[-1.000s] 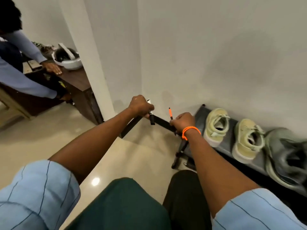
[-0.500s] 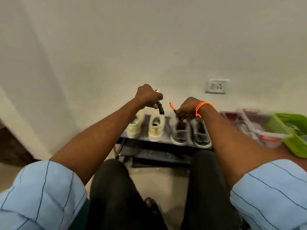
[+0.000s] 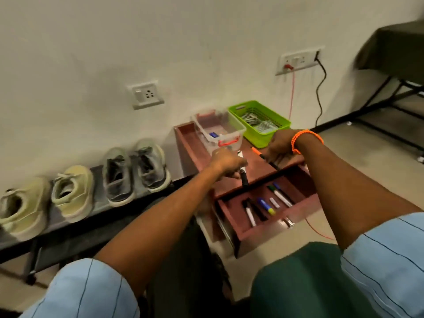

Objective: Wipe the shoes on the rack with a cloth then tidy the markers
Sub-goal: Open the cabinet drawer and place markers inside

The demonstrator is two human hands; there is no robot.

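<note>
From my head camera, a white wall (image 3: 114, 42) runs behind a low dark shoe rack (image 3: 75, 216) carrying four shoes in a row: two pale yellow shoes (image 3: 46, 203) toward its left end, two grey shoes (image 3: 135, 171) at its right end. Just right of the rack stands a reddish cabinet (image 3: 190, 148). On its top, near the back edge, sit a clear box (image 3: 220, 129) and a green basket (image 3: 259, 122). Its drawer (image 3: 243, 232) is pulled open, with several markers (image 3: 263, 207) lying inside.

My left hand (image 3: 226, 162) curls around a black marker (image 3: 243, 176), held over the top's front edge. My right hand (image 3: 283, 144), orange band at the wrist, pinches an orange-tipped marker (image 3: 258, 152) above the cabinet top.
</note>
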